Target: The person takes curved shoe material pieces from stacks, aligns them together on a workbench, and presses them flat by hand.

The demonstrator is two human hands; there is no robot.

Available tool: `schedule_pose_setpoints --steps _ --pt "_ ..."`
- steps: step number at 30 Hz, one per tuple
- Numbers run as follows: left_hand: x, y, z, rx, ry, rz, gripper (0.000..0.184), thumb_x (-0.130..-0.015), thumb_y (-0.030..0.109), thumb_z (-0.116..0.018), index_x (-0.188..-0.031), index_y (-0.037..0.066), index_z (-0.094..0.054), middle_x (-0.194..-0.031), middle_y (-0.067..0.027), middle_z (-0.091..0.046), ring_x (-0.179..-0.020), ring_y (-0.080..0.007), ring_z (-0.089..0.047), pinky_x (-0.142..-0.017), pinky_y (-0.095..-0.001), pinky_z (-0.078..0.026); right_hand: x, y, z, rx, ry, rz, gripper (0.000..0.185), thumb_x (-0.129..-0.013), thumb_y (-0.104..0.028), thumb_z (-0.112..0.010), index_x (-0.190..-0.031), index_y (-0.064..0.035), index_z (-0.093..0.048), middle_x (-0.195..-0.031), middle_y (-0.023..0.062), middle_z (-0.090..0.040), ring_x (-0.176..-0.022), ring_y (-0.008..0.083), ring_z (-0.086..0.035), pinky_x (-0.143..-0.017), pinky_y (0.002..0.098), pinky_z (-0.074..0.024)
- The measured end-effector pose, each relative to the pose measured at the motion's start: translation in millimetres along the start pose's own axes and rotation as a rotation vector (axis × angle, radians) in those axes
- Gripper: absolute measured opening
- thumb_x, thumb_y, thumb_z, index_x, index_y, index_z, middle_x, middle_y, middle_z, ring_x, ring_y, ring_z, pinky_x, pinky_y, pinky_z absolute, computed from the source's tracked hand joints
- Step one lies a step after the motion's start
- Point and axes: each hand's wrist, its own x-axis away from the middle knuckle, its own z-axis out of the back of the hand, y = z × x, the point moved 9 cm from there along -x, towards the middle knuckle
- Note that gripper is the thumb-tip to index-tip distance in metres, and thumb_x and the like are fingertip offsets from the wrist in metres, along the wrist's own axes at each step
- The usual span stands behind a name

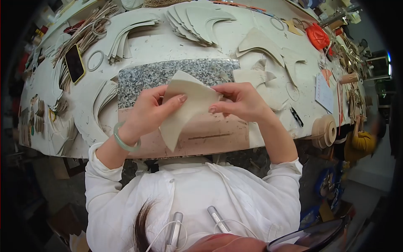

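A curved cream-white piece of sheet material [191, 98] is held up over the work boards. My left hand [157, 107] is closed on its left side, the thumb lying on its face. At its right edge, my right hand [241, 101] pinches it between thumb and fingers. Below the piece lies a pinkish-brown board [201, 140], and behind it a speckled grey stone slab [147, 73]. More cut white pieces [197, 21] are stacked at the back, with others [256, 77] lying right of the slab.
A phone [74, 64] and a ring [95, 60] lie at the left. At the right are a black cutter [297, 116], a paper sheet [324, 93], a tape roll [324, 131] and a red bag [317, 36]. Another person [360, 143] in yellow is at the far right.
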Motion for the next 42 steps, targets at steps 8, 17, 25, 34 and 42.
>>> schedule_pose_setpoints --steps 8,17,25,34,42 --pt "20 -14 29 0.008 0.146 -0.069 0.019 -0.091 0.011 -0.068 -0.106 -0.001 -0.070 -0.084 -0.0047 -0.068 -0.067 -0.0059 -0.055 -0.059 -0.0162 -0.045 -5 29 8 -0.043 0.115 -0.087 0.022 -0.082 -0.012 -0.077 -0.101 -0.0015 -0.072 -0.074 0.0026 -0.068 -0.066 0.0105 -0.055 -0.061 0.0241 -0.0472" --pt "58 -28 122 0.583 0.725 -0.124 0.021 -0.091 0.009 -0.067 -0.108 -0.002 -0.066 -0.092 -0.0064 -0.070 -0.068 -0.0092 -0.061 -0.061 -0.0173 -0.047 -72 14 -26 1.082 0.270 0.085 0.042 -0.077 -0.014 -0.081 -0.116 -0.0095 -0.068 -0.115 0.0077 -0.067 -0.103 0.0196 -0.058 -0.086 0.0328 -0.0494" --pt "75 -58 119 0.981 0.595 -0.250 0.030 -0.090 0.005 -0.064 -0.120 0.006 -0.060 -0.099 -0.0049 -0.071 -0.083 -0.0133 -0.069 -0.077 -0.0255 -0.057 -88 8 -117 1.143 -0.466 0.804 0.068 -0.070 -0.018 -0.086 -0.132 -0.0112 -0.058 -0.131 0.0072 -0.059 -0.122 0.0245 -0.051 -0.096 0.0380 -0.0447" --pt "49 -54 33 0.962 0.409 -0.105 0.036 -0.091 0.002 -0.065 -0.125 0.002 -0.056 -0.104 -0.0094 -0.070 -0.092 -0.0179 -0.069 -0.084 -0.0285 -0.057 -47 -28 -89 -0.182 -0.197 0.270 0.044 -0.079 -0.003 -0.075 -0.121 -0.0005 -0.063 -0.119 0.0096 -0.064 -0.107 0.0220 -0.060 -0.091 0.0353 -0.0482" --pt "31 -35 29 0.619 0.278 -0.017 0.029 -0.092 0.004 -0.066 -0.119 -0.004 -0.061 -0.105 -0.0132 -0.068 -0.086 -0.0167 -0.067 -0.078 -0.0237 -0.057 -15 -1 -13 -0.531 0.241 0.216 0.045 -0.083 -0.010 -0.077 -0.123 0.0032 -0.062 -0.104 0.0119 -0.066 -0.085 0.0184 -0.061 -0.079 0.0274 -0.0504"
